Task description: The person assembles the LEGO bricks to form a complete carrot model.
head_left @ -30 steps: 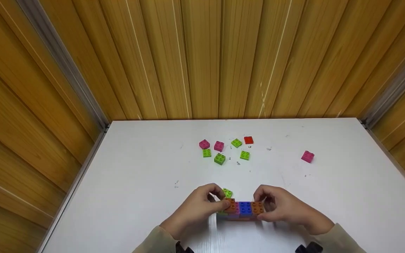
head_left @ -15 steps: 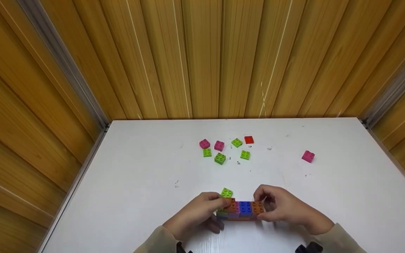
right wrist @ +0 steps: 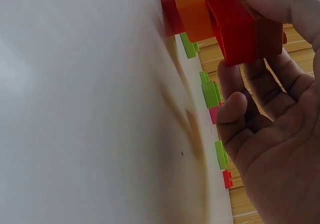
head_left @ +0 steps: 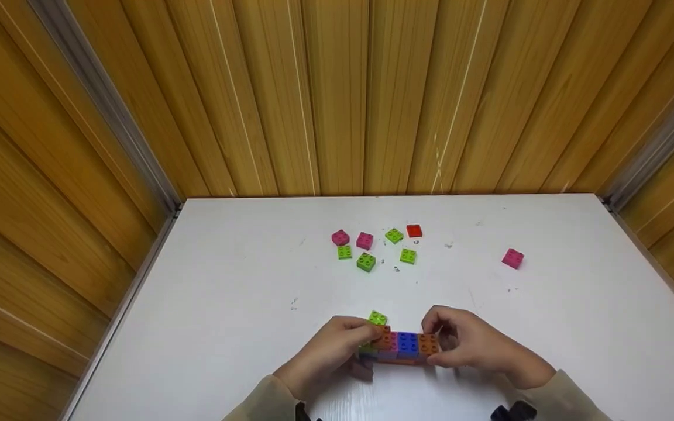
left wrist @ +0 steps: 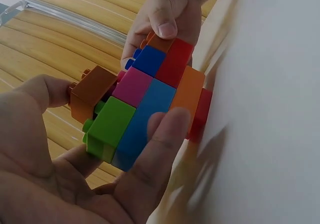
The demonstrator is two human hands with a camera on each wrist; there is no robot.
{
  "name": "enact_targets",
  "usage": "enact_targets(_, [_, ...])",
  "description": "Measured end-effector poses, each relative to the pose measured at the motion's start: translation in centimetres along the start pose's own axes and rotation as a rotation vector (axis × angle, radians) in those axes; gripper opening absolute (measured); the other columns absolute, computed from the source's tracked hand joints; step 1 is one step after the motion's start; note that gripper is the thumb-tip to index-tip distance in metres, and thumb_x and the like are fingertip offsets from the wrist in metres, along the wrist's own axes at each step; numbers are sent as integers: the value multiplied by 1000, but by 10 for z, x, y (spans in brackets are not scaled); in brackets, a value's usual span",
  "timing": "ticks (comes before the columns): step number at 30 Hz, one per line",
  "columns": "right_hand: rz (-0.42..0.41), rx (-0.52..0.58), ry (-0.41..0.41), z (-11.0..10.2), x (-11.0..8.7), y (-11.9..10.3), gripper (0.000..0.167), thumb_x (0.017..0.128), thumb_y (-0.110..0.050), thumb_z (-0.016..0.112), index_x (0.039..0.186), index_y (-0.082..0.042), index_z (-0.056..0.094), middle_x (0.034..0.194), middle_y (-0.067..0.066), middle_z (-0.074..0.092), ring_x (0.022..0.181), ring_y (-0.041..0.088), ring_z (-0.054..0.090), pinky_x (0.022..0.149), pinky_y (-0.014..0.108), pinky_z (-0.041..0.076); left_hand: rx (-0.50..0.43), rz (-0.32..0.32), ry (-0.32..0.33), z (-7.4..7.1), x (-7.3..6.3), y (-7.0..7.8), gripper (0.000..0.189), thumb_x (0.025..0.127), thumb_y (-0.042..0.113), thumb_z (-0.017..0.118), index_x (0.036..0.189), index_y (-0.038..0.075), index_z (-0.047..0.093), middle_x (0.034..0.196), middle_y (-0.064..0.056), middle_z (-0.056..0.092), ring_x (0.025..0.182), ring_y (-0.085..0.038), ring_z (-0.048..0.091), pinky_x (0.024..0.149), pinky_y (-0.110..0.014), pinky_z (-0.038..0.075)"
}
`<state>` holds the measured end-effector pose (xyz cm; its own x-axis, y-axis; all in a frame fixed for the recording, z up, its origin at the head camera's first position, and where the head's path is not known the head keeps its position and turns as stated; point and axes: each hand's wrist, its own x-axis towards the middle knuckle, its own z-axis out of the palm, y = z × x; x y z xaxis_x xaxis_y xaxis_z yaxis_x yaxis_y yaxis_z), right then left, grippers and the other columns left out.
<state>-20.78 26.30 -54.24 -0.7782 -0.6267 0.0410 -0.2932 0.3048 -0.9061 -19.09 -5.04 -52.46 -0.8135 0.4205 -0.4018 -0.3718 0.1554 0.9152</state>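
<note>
Around the brick stack (head_left: 408,345), a row laid and a next level apparently begun

The building looks well advanced. Its lower bricks step outward as they rise: a bottom red brick (left wrist: 201,108), an orange brick (left wrist: 190,83) above it, then a light blue brick (left wrist: 144,126) alongside another red one. Over these runs a row of green brick (left wrist: 111,126), pink brick (left wrist: 133,86), blue brick (left wrist: 148,60) and end brick (left wrist: 161,42) — that much I would call done.

At the stack's left end, the left hand (head_left: 334,346) holds on, thumb on the brown-orange brick (left wrist: 92,93) on top, other fingers curled against the near side. That brick sits over the green and pink ones (whether pressed fully home, I cannot tell). At the stack's right end, the right hand (head_left: 470,345) grips between thumb and fingers, probably to steady it. Whether the stack touches the table (head_left: 226,275) is unclear.

What is left seems to be seating that brick, then perhaps the spares: a loose green brick (head_left: 377,317) just beyond the stack's left end, a cluster (head_left: 366,262) of pink, green and red farther beyond, and a lone pink brick (head_left: 512,258) well off to the stack's far right.
</note>
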Motion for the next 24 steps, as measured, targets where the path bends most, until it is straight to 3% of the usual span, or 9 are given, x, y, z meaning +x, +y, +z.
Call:
enact_targets(14, [23,13,-6,0,0,-1,37,89,-12,94,115,-10,68,112,9,68,92,28,61,76,31,54,20,-5,13,-1,-1,0,32,104,31,72,124,11,86,113,-9,86,69,-18,77,68,-41,70])
enact_targets(24, [-24,4,2,1,-1,0,36,88,-9,93,115,-11,68,108,7,68,88,32,60,74,33,54,-5,15,6,-1,-2,0,31,104,29,71,122,8,86,111,-9,86,66,-15,74,67,-40,70])
